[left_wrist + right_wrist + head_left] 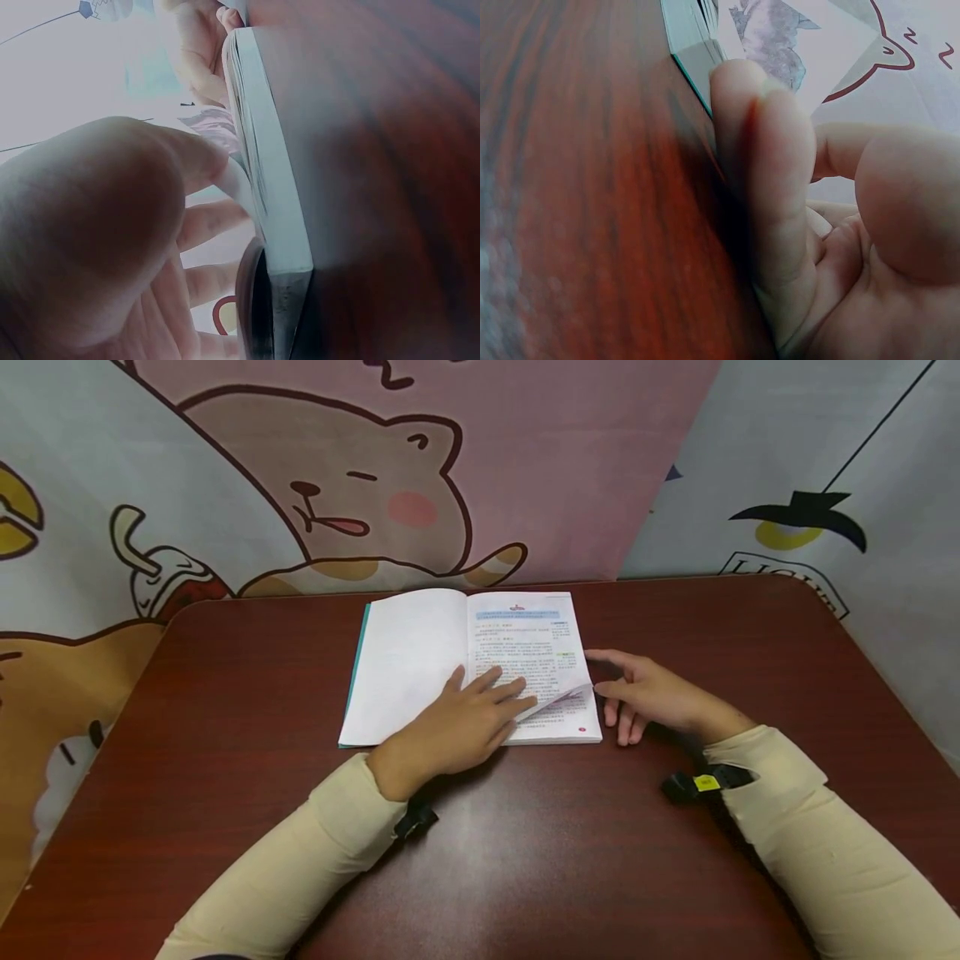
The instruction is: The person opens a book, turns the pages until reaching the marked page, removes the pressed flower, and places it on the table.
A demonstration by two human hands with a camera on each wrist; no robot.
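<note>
An open book (405,672) lies on the table, its left side blank and its right side printed. My left hand (461,722) rests across the lower part of the book with its fingers spread. At the right edge, the lower corner of a page (555,697) is lifted and bent upward. My right hand (648,693) holds that page at the edge, thumb at the raised corner and index finger higher along the side. Its other fingers hang curled beside the book. A picture on the page's underside (772,45) shows in the right wrist view, where fingers hide the grip.
The dark red-brown wooden table (525,860) carries the book near its far edge. Behind it stands a wall covering (562,468) with cartoon animals. A black wrist device (705,783) sits at the right sleeve, another (415,820) at the left.
</note>
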